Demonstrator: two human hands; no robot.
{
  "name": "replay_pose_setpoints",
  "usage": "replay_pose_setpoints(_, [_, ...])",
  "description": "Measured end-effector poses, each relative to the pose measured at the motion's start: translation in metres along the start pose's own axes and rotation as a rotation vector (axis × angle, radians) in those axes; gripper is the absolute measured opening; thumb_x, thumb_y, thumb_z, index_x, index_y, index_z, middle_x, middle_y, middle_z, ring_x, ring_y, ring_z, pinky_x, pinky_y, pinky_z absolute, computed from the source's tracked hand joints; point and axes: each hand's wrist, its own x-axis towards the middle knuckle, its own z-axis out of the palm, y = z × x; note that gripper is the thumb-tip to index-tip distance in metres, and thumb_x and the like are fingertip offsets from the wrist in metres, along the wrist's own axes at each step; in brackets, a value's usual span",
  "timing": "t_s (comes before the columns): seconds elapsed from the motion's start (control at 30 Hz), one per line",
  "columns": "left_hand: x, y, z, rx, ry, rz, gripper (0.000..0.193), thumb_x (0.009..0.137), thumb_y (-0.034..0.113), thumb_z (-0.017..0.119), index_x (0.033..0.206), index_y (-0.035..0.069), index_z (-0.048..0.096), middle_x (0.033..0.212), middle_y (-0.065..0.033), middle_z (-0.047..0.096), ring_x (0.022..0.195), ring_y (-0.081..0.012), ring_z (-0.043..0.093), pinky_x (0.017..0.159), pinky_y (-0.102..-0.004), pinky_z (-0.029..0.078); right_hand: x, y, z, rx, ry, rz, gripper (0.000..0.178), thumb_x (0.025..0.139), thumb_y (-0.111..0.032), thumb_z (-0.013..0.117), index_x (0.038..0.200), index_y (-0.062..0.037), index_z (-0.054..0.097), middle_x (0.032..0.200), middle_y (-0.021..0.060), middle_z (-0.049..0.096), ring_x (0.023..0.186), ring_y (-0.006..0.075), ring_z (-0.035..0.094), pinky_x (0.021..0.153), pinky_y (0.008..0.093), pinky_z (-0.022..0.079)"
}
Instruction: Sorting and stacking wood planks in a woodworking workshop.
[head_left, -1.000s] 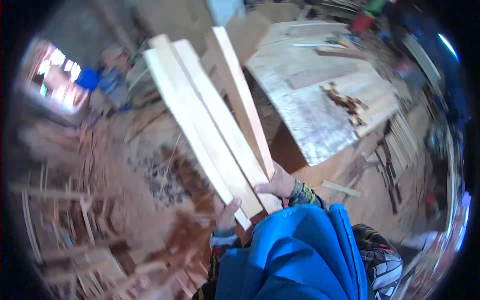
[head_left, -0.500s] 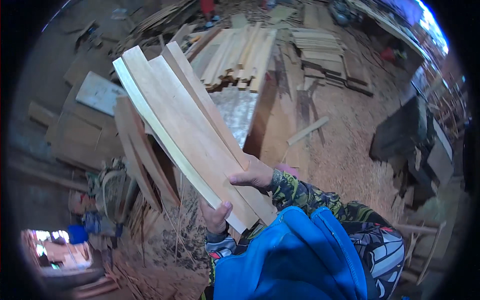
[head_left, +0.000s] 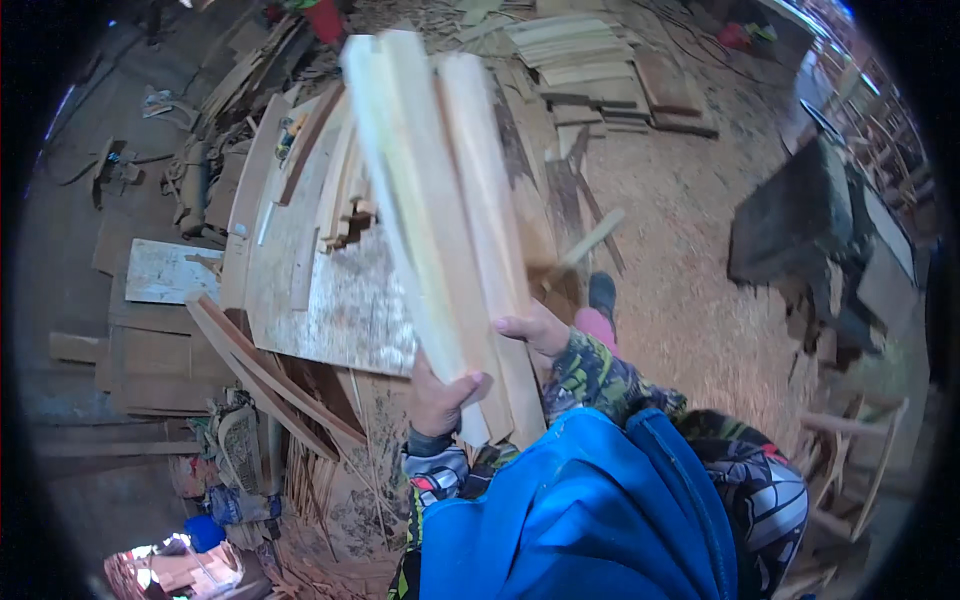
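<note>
A bundle of long, pale wooden boards (head_left: 430,210), slightly curved, slants up and away from my body. My left hand (head_left: 440,395) grips the near end from the left, thumb over the edge. On the right side my right hand (head_left: 540,332) clasps the same bundle, with its thumb lying on the wood. Toward the far end a gap separates the right-hand board (head_left: 485,170) from the others. Beyond the boards stands a worktable (head_left: 330,345), partly covered by them, with wooden strips (head_left: 345,185) on top.
Two curved wooden pieces (head_left: 265,370) lean at the worktable's near left corner. A yellow tool (head_left: 290,132) lies on the table's far left. Stacked boards (head_left: 575,50) sit farther back. A dark box-like machine (head_left: 790,225) and a wooden frame (head_left: 850,440) stand right, on sawdust-covered floor.
The boards have swung rightward and now point more straight ahead, still in both hands. My view has shifted, showing more of the worktable's left side and a foot on the right.
</note>
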Motion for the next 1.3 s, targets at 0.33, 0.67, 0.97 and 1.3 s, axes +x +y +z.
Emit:
replay_pose_setpoints(0.33, [0.167,-0.031,0.094,0.094,-0.192,-0.065,0.078,0.071,0.009,0.075,0.140,-0.002,0.039,0.127,-0.0106,0.057,0.119,-0.0198,0.053,0.102,-0.0342,0.042,0.032,-0.094,-0.149,0.314,0.113,0.199,0.062,0.084,-0.022,0.074,0.136,0.0011,0.049,0.129,0.0142,0.059,0.119,0.0254,0.057,0.104,0.0407,0.044])
replay_pose_setpoints(0.67, [0.288,0.019,0.095,0.005,-0.094,-0.121,0.079,0.072,0.003,0.072,0.142,-0.001,0.038,0.134,-0.0117,0.053,0.125,-0.0194,0.050,0.107,-0.0348,0.037,0.160,-0.161,-0.181,0.252,0.049,0.207,0.062,0.085,-0.024,0.074,0.135,0.0011,0.048,0.129,0.0138,0.059,0.119,0.0260,0.057,0.103,0.0419,0.044])
replay_pose_setpoints(0.97, [0.414,0.101,-0.083,0.262,-0.028,-0.279,0.088,0.065,0.013,0.078,0.143,-0.002,0.039,0.131,-0.0124,0.056,0.122,-0.0215,0.051,0.105,-0.0337,0.039,0.368,-0.102,-0.128,0.191,-0.062,0.321,0.058,0.091,-0.028,0.067,0.137,0.0006,0.045,0.127,0.0158,0.060,0.117,0.0262,0.058,0.098,0.0420,0.049])
replay_pose_setpoints(1.3, [0.525,0.005,-0.234,0.664,0.385,-0.409,0.101,0.073,0.045,0.082,0.150,0.002,0.032,0.148,-0.0269,0.038,0.138,-0.0319,0.036,0.114,-0.0375,0.029,0.533,-0.059,-0.162,-0.721,0.193,0.901,0.072,0.087,-0.050,0.065,0.133,-0.0014,0.039,0.115,0.0157,0.053,0.098,0.0279,0.061,0.075,0.0398,0.053])
